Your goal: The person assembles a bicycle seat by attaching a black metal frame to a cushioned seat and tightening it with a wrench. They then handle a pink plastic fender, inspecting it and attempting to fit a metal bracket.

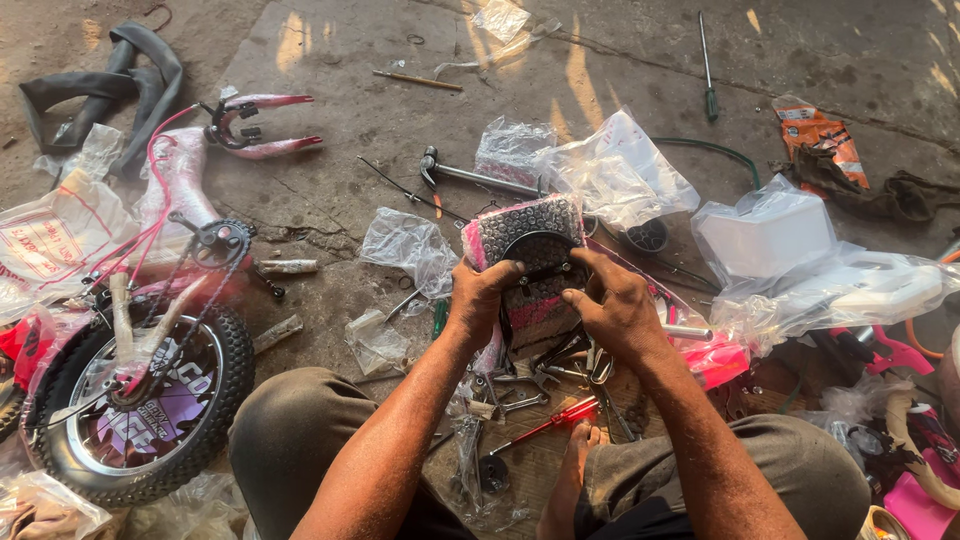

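Head view. A seated person holds a small bicycle saddle (530,262), upside down or tilted, above the concrete floor (340,150). The saddle has a pink-and-black patterned cover and a dark rail bracket facing the camera. The left hand (480,300) grips its left edge, fingers (492,272) clamped on the saddle with the thumb pressed near the bracket. The right hand (615,305) grips the right edge, its fingers likewise closed on the saddle. The saddle sits between the two hands, in front of the knees, clear of the floor.

Directly beneath the hands lies a scatter of spanners (560,365) and a red-handled screwdriver (550,422), near a bare foot (575,450). To the left lies a partly assembled child's bicycle frame (185,180), pink and white, with a rear wheel (140,400) and chain attached. Beyond the saddle lie a hammer (470,175), crumpled clear plastic bags (610,170) and a green-handled screwdriver (708,70); white moulded parts in plastic wrap (790,260) lie at right.

Risks, as judged: the thumbs work close to the metal bracket, so a slip could pinch a fingertip. If the saddle dropped, it would fall among the tools near the bare foot. Small fasteners could vanish among the loose bags and clutter.
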